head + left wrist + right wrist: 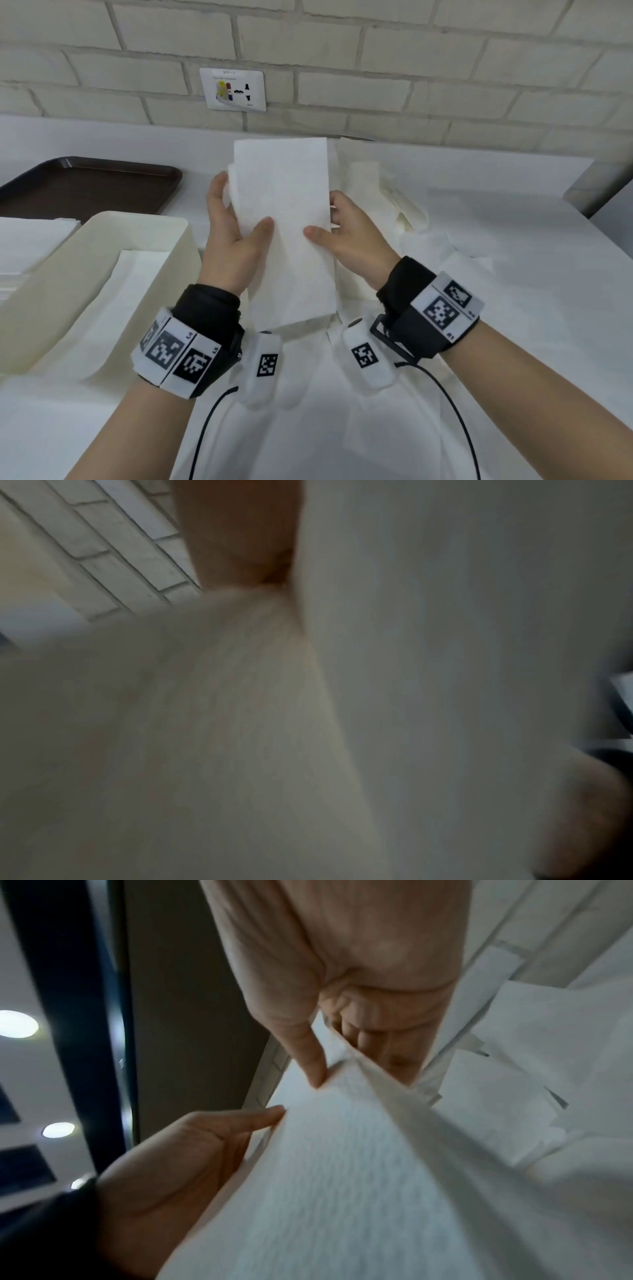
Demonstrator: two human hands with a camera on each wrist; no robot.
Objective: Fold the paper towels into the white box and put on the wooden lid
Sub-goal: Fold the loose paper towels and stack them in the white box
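A folded white paper towel [286, 219] is held upright above the table between both hands. My left hand [233, 233] grips its left edge, thumb on the front and fingers behind. My right hand [342, 233] pinches the right edge, thumb [308, 1053] on the front face of the paper towel [342, 1177], fingers curled behind. The white box [102, 260] stands open at the left with a flat towel inside. The left wrist view is blurred and filled by the paper towel [445, 669]. No wooden lid is in view.
A dark brown tray [89, 186] lies at the back left. Loose paper towels [387, 192] are piled on the white table [513, 274] behind and right of my hands. A stack of white sheets [24, 246] sits left of the box. A brick wall [376, 68] runs behind.
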